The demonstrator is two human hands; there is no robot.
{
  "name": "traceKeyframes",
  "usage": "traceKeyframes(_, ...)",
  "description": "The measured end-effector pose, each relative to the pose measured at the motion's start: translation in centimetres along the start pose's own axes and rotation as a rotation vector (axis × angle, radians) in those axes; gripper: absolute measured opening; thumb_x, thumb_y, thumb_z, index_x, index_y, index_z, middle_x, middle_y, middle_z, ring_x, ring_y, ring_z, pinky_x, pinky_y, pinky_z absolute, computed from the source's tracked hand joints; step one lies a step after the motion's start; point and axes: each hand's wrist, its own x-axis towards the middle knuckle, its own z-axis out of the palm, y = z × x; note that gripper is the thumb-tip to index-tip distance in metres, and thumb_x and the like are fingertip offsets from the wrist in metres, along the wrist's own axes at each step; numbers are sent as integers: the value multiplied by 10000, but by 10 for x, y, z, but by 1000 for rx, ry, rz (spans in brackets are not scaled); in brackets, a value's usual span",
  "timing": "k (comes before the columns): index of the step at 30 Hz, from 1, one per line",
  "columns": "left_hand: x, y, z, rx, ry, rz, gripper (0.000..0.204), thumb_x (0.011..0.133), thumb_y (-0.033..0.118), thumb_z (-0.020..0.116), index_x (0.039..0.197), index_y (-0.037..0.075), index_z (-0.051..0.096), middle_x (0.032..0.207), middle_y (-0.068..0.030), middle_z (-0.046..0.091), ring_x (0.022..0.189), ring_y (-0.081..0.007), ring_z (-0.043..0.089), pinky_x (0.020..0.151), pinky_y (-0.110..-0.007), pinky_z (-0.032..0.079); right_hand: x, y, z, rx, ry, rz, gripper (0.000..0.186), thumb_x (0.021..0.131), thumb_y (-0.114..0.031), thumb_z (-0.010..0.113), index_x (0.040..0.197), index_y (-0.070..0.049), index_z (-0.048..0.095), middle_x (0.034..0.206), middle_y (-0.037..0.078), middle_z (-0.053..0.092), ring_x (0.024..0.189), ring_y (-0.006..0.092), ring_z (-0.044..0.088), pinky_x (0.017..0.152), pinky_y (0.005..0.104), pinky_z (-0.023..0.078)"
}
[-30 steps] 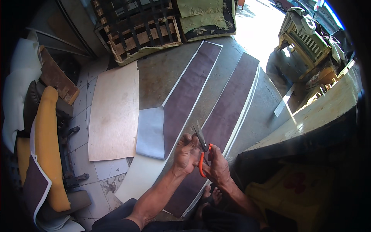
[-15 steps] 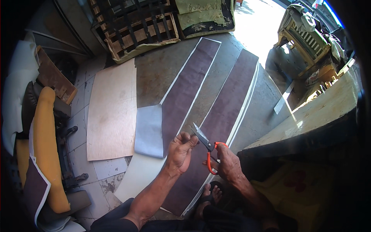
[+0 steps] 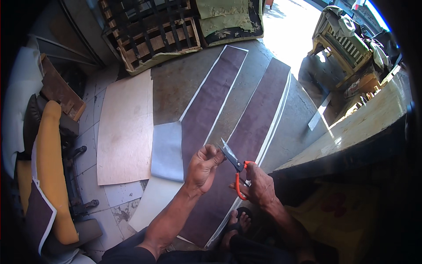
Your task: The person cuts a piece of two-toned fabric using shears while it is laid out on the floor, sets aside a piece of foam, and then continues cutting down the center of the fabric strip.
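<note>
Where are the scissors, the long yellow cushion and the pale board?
Scissors (image 3: 238,166): head view, on the dark pivot.
Yellow cushion (image 3: 51,169): head view, middle of its length.
Pale board (image 3: 125,127): head view, middle of its face.

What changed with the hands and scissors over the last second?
The right hand moved right with the scissors, whose tips now lean further left; the left hand shifted slightly left, so the hands are farther apart. The right hand still holds the scissors. Dark strips and board stayed put.
</note>
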Motion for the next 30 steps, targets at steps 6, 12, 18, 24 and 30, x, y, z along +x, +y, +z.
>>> traceKeyframes(6,-5,-2,0,47,-7,26,164,943,-12,680,872,122,618,926,-12,694,914,-161,658,933,-343,484,-8,4,13,-2,124,-56,693,700,-371,933,1163,-15,560,878,120,631,759,270,669,662,370,544)
traceKeyframes(12,-6,2,-2,141,63,-3,165,938,-11,689,873,123,618,917,-30,698,895,-150,661,897,-320,505,-8,6,4,-20,51,-14,636,744,-416,895,1111,-16,563,875,140,636,748,289,671,632,385,529)
traceKeyframes(18,-6,6,-1,127,36,45,165,916,-19,714,902,111,614,922,-41,701,884,-147,661,885,-302,512,-3,1,2,-23,153,-139,657,689,-374,937,1117,-28,579,823,109,608,704,260,650,613,377,526)
traceKeyframes(24,-10,9,-2,181,44,35,162,922,-32,700,907,99,606,937,-37,700,907,-147,670,893,-309,524,-8,5,5,-73,19,-48,631,728,-433,901,1086,-34,568,837,121,627,739,278,666,619,375,529)
traceKeyframes(30,-7,8,-1,153,25,68,160,934,-40,680,927,99,601,965,-46,700,912,-150,672,902,-313,524,-6,1,5,-34,127,-119,632,726,-444,899,1078,-37,568,831,124,636,724,294,669,612,385,529)
